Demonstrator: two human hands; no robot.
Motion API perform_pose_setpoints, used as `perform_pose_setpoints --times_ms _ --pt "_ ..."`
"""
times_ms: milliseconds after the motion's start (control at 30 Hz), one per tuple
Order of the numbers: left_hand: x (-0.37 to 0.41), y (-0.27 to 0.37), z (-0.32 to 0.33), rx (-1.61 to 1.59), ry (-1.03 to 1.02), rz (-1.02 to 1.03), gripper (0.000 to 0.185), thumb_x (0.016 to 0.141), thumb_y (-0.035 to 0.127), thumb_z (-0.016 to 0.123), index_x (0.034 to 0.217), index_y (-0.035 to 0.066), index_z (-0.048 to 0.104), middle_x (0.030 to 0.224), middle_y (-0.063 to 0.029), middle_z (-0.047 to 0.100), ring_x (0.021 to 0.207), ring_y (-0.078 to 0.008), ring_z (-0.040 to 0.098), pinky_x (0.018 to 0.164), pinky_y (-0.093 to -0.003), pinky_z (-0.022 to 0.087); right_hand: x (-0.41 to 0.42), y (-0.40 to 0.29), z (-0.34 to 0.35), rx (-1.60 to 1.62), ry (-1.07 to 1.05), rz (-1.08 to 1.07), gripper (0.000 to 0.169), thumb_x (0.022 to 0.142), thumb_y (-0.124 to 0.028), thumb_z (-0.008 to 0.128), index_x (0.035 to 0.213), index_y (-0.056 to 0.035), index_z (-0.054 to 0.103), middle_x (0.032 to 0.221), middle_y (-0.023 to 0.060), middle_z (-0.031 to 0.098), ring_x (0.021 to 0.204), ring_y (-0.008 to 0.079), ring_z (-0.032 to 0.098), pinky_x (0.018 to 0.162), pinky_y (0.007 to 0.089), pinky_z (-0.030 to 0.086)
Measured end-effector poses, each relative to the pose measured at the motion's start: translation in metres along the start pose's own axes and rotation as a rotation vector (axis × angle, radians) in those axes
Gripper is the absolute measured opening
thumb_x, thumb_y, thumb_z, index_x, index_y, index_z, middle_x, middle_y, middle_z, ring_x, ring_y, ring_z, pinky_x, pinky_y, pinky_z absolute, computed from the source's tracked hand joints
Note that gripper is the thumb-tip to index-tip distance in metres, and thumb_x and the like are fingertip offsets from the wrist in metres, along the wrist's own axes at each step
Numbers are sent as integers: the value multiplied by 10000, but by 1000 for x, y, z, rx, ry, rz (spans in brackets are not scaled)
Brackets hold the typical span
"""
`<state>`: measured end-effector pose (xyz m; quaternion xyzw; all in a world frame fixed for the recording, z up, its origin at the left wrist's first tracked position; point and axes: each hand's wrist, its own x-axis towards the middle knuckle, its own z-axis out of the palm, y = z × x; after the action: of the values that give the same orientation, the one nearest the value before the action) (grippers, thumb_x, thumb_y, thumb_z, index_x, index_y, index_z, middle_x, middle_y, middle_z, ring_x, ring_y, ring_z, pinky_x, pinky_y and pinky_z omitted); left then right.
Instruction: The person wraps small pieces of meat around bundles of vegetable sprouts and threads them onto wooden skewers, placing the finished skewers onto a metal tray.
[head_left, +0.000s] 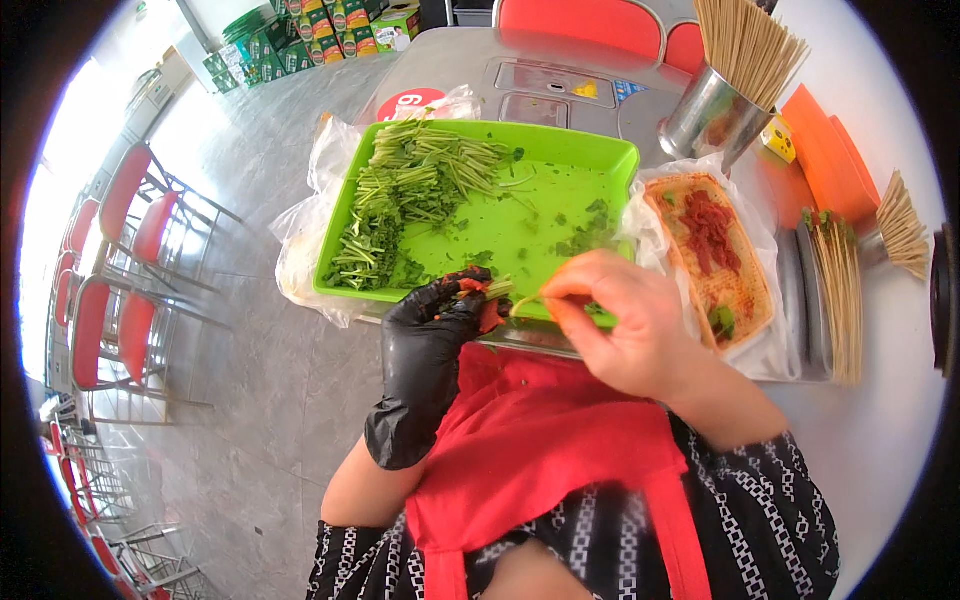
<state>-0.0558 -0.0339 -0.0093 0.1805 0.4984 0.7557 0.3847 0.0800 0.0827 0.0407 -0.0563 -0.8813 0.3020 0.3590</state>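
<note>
My left hand (424, 341), in a black glove smeared with red, grips a small bundle of cut green stems (500, 287) with a red meat slice (492, 316) against it. To its right, my bare right hand (634, 326) pinches a thin pale-green stem (526, 301) between thumb and forefinger. Both hands are over the near edge of a bright green plastic tray (517, 225). Bunches of cut leafy herbs (420, 176), probably coriander, line the tray's left and far sides. Loose leaves are scattered across its floor.
Right of the tray, an orange-stained container (739, 296) holds red meat slices (709, 229). Beyond stands a metal canister (716, 112) of wooden skewers (750, 52). Loaded skewers (838, 292) lie on a grey tray at far right. Red chairs (127, 180) stand at left.
</note>
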Motion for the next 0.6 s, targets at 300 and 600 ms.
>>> perform_pose_setpoints --times_ms 300,600 --pt "-8 3 -1 -14 3 -5 187 797 -13 576 980 -47 585 880 -79 615 752 -150 594 703 -260 504 2 6 19 -239 -109 -99 114 717 -39 607 813 -28 548 766 95 533 645 264 558 561 336 458" --pt "-3 3 -17 19 35 44 154 825 8 537 970 -39 562 950 -115 583 779 -216 603 707 -304 512 9 22 4 -186 -43 195 82 678 -17 569 731 -14 507 701 135 539 637 308 549 565 367 446"
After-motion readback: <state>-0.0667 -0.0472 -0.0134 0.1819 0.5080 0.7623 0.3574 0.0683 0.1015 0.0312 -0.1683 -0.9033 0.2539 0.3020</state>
